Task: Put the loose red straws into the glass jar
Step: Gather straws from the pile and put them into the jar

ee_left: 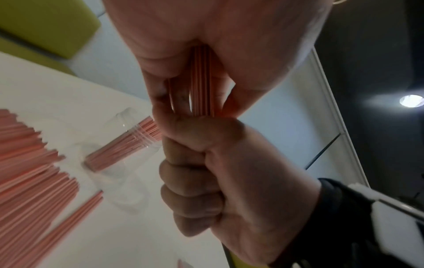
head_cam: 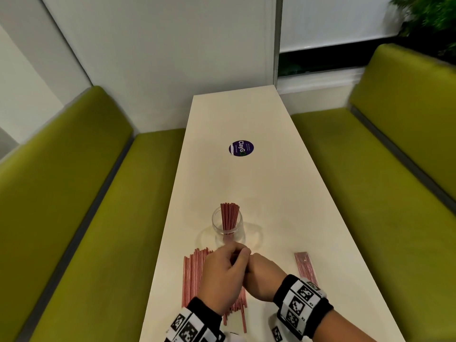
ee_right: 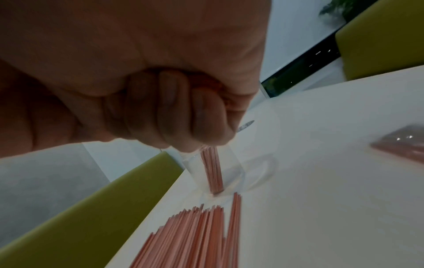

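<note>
A clear glass jar [head_cam: 228,228] stands upright on the white table [head_cam: 246,119], with a bunch of red straws [head_cam: 230,215] leaning in it. Loose red straws [head_cam: 193,275] lie in a fan on the table at the near left, partly under my hands. My left hand [head_cam: 229,262] and right hand [head_cam: 259,272] meet just in front of the jar. A small bundle of red straws [ee_left: 201,81] is pinched between my left thumb and fingers and runs down into my right fist [ee_left: 201,172]. In the right wrist view my right hand [ee_right: 172,112] is curled tight above the jar [ee_right: 213,172].
A clear packet of red straws [head_cam: 304,266] lies on the table to the right of my hands. A round purple sticker [head_cam: 241,148] sits further up the table. Green bench seats [head_cam: 74,218] flank both long sides. The table's far end meets the wall.
</note>
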`<move>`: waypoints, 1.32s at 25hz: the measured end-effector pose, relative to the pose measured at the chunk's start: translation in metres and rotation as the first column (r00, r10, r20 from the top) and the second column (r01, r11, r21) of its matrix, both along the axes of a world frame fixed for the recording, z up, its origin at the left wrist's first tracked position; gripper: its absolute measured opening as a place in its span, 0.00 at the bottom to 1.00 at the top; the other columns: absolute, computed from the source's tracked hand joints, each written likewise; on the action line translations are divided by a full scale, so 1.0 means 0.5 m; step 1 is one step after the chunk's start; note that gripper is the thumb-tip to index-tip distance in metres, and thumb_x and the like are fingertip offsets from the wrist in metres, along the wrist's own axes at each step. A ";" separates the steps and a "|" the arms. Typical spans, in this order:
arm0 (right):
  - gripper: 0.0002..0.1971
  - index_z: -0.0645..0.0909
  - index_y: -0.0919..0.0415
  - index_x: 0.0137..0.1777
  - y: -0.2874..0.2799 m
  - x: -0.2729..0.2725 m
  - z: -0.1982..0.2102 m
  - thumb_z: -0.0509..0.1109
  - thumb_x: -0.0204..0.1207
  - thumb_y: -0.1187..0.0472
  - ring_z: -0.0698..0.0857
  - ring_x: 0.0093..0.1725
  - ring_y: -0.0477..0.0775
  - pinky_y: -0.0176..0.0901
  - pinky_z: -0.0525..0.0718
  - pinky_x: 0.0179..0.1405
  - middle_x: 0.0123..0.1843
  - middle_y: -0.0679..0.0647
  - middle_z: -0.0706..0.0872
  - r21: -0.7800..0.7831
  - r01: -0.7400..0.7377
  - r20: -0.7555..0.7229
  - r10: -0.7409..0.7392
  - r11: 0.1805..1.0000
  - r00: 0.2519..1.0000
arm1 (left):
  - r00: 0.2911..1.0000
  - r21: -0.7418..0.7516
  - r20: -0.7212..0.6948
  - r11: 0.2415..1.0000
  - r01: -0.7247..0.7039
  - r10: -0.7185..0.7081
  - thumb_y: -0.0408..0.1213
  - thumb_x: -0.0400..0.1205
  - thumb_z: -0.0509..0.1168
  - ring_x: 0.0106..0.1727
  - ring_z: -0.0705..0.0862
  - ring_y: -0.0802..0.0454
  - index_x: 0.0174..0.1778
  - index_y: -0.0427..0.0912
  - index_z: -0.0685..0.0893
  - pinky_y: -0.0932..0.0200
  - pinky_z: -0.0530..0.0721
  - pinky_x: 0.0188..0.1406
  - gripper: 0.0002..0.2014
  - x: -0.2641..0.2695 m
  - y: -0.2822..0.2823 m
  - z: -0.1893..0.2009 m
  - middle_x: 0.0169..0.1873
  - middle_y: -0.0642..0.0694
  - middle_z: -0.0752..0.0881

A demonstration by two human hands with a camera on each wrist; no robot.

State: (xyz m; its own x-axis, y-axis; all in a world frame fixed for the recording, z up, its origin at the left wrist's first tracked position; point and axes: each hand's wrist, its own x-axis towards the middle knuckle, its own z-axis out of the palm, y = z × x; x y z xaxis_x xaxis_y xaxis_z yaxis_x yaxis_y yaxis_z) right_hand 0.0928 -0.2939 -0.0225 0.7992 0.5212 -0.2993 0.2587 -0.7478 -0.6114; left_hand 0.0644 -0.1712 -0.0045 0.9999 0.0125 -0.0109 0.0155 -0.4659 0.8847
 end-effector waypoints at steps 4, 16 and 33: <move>0.12 0.76 0.54 0.31 -0.013 0.014 -0.007 0.66 0.75 0.54 0.79 0.29 0.50 0.44 0.77 0.31 0.32 0.51 0.83 0.122 0.147 -0.124 -0.132 0.981 0.983 | 0.994 0.135 0.049 0.987 0.089 -0.096 0.41 0.85 0.64 0.44 0.88 0.62 0.44 0.52 0.88 0.58 0.86 0.46 0.09 0.002 0.024 -0.017 0.38 0.58 0.90; 0.05 0.83 0.65 0.49 -0.034 0.032 -0.017 0.72 0.75 0.67 0.83 0.28 0.60 0.38 0.75 0.18 0.42 0.62 0.85 0.638 0.629 -0.706 0.011 0.445 0.708 | 0.998 -0.098 0.015 0.994 -0.058 0.060 0.34 0.79 0.75 0.30 0.87 0.51 0.39 0.50 0.93 0.53 0.87 0.32 0.06 -0.018 0.094 -0.030 0.30 0.49 0.90; 0.11 0.81 0.58 0.46 0.023 0.134 -0.070 0.58 0.83 0.57 0.82 0.43 0.56 0.50 0.79 0.43 0.43 0.53 0.85 0.371 0.768 -0.378 -0.670 0.523 0.639 | 0.993 0.216 0.042 0.970 -0.116 0.109 0.31 0.81 0.72 0.39 0.86 0.56 0.41 0.45 0.82 0.63 0.87 0.35 0.07 0.159 0.122 0.059 0.39 0.50 0.87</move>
State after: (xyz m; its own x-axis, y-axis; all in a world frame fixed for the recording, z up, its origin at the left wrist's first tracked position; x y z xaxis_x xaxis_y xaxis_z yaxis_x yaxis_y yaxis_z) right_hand 0.1596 -0.2826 -0.0574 0.9259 -0.1056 -0.3628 -0.3778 -0.2421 -0.8937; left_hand 0.1437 -0.1104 0.0250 0.9917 0.1240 0.0345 0.0540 -0.6440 0.7632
